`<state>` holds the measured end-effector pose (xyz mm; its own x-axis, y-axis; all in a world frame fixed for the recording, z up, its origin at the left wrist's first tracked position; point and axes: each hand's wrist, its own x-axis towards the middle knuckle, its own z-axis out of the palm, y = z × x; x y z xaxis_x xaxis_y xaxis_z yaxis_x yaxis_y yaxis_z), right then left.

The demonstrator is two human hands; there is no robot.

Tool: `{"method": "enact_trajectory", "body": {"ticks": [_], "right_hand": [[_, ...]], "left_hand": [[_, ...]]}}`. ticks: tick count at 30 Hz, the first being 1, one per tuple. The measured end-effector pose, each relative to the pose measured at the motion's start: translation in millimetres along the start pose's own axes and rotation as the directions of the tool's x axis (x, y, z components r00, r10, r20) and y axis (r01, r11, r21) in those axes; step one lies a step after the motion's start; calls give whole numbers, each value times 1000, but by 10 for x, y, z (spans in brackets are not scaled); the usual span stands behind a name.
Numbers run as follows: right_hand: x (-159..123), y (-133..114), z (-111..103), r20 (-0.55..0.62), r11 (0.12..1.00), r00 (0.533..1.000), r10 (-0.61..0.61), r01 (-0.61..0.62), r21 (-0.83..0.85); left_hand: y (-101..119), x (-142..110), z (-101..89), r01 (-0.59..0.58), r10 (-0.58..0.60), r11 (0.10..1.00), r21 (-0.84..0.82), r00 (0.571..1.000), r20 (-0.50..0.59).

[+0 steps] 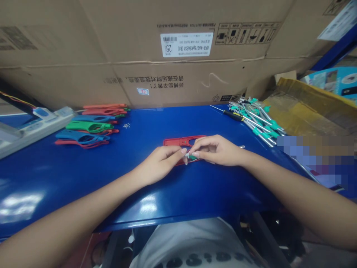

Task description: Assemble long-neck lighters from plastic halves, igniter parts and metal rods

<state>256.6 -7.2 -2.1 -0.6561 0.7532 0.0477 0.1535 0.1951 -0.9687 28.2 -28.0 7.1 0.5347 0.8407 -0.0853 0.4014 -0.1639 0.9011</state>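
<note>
My left hand (159, 163) and my right hand (221, 150) meet over the middle of the blue table, fingertips almost touching. Between them is a small whitish part (187, 155), pinched by both hands; its exact kind is too small to make out. Under the fingers lies a red plastic casing half (180, 162) with a green piece (193, 157) in it, mostly covered by my hands. Just behind rests another red casing half (175, 142), its right end hidden by my right hand. A short metal rod end (242, 146) shows beside my right wrist.
Coloured plastic handle casings (85, 126) lie stacked at the left, near a white power strip (36, 130) and small screws (126, 125). At the right are a screwdriver (234, 115) and metal rods with green parts (260, 124). A large cardboard box (134, 48) borders the back.
</note>
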Motion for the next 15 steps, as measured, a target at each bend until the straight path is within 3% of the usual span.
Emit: {"method": "enact_trajectory", "body": {"ticks": [15], "right_hand": [[12,37,61,-51,999,998,40,-41,-27]], "left_hand": [[-113,20,42,-18,17,997,73,1000,12]]}}
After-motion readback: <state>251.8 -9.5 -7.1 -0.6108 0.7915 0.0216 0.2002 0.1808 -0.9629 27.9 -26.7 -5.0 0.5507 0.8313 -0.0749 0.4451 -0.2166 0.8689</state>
